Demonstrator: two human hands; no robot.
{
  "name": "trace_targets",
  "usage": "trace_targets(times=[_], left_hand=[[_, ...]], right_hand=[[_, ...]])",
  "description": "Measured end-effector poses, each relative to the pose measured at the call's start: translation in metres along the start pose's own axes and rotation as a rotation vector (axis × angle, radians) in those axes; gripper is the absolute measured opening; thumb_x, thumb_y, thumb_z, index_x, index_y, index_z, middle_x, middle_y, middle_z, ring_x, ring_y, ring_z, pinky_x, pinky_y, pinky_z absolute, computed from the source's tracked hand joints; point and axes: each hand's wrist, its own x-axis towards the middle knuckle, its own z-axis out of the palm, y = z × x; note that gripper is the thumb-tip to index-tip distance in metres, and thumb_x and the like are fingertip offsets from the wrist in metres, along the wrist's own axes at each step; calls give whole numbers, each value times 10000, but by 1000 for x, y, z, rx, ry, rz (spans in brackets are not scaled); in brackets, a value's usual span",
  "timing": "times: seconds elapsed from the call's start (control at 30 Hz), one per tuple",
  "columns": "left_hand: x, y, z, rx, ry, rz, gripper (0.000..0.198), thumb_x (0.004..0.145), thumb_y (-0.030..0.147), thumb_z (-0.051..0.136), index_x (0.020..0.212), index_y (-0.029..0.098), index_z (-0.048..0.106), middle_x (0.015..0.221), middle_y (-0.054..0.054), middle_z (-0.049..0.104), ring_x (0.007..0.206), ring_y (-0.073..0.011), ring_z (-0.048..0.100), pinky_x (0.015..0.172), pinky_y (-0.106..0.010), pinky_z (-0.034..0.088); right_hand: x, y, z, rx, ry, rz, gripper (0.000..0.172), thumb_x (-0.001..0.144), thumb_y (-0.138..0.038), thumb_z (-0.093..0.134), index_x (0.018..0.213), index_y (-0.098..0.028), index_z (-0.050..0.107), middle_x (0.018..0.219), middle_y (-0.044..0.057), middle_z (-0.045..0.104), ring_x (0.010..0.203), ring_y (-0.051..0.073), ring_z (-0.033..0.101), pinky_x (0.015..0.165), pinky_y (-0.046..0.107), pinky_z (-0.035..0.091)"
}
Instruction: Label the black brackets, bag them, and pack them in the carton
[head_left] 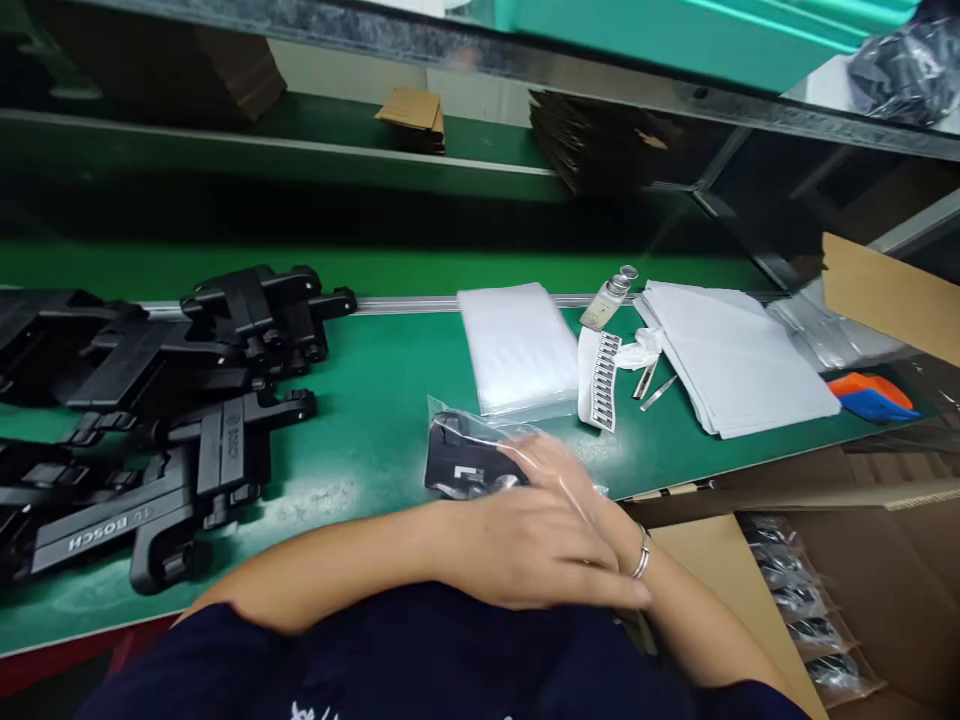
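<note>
A flat black part with a white label (463, 470) lies in a clear plastic bag (437, 408) at the front of the green bench. My right hand (551, 465), with a bracelet at its wrist, grips the part's right end; clear film shows over the fingers. My left hand (529, 545) crosses in front of the right one, its fingers stretched toward the right wrist and slightly blurred. I see nothing held in it, though its palm is hidden. A stack of clear bags (521, 345) lies just beyond the hands.
Black BOSCH-marked brackets (202, 450) are heaped at left. Toward the right are a label strip (602, 380), a small bottle (609, 300), a cutter (645, 380), tweezers (658, 393) and white sheets (739, 355). An open carton (892, 590) with bagged parts stands at lower right. A shelf edge (480, 55) crosses above.
</note>
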Motion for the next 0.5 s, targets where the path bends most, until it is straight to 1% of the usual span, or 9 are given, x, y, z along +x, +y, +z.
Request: trace_targets(times=[0.07,0.13,0.2,0.27,0.33,0.4,0.43,0.47,0.5], left_hand=[[-25,-13,-28,39,49,-268,437,961,180,365,1371,260,491,1353,-45,583,1267,-193,519,1076,-351,387],[-41,-31,-46,32,-69,-522,452,882,258,551,1332,228,523,1309,-92,608,1210,-269,565,1063,-438,392],[-46,-47,-49,-124,-263,-597,522,754,306,703,1253,216,578,1167,-78,681,1051,-278,648,976,-415,462],[-47,-57,-40,-359,-315,-554,525,703,325,743,1198,218,604,1115,-47,699,996,-248,665,911,-341,496],[-50,-61,-27,-525,-128,-579,517,736,388,715,1199,196,587,1175,-62,673,1062,-246,641,914,-318,495],[-52,-61,-15,-544,180,-699,516,802,463,632,1214,164,552,1224,-97,640,1117,-257,612,957,-353,478],[-52,-60,-9,-503,317,-764,527,825,486,595,1227,152,529,1239,-114,626,1130,-262,604,971,-374,472],[-49,-58,-4,-442,406,-820,547,838,493,573,1256,147,501,1252,-126,614,1131,-266,603,974,-391,471],[-43,-57,1,-372,437,-860,583,840,492,572,1300,151,463,1254,-130,612,1118,-269,610,963,-404,478]], right_hand=[[0,-11,-4,-217,-25,-83,331,932,-284,463,1198,-142,600,1165,149,654,1063,309,594,1012,552,430],[1,-23,-5,-340,-97,-191,344,917,-290,517,1206,-118,586,1166,164,652,1091,303,591,1020,528,427],[3,-33,-8,-363,-160,-308,317,920,-255,526,1210,-143,587,1167,140,659,1123,266,586,1038,477,421],[0,-35,-13,-308,-135,-367,308,924,-262,540,1221,-202,591,1205,102,656,1165,237,571,1060,446,404],[-13,-26,-22,-201,107,-243,353,914,-330,572,1259,-254,571,1281,84,621,1225,240,536,1082,458,378],[-31,-10,-32,13,445,39,447,918,-436,542,1333,-274,506,1354,97,565,1265,257,509,1062,477,396],[-40,-3,-35,155,549,170,513,914,-492,521,1372,-270,463,1372,114,544,1261,266,514,1032,473,425],[-47,3,-37,292,577,264,600,892,-541,529,1409,-258,417,1390,130,522,1256,275,520,1005,462,448],[-52,6,-38,405,550,310,690,852,-580,565,1429,-246,385,1393,141,515,1243,282,530,985,449,462]])
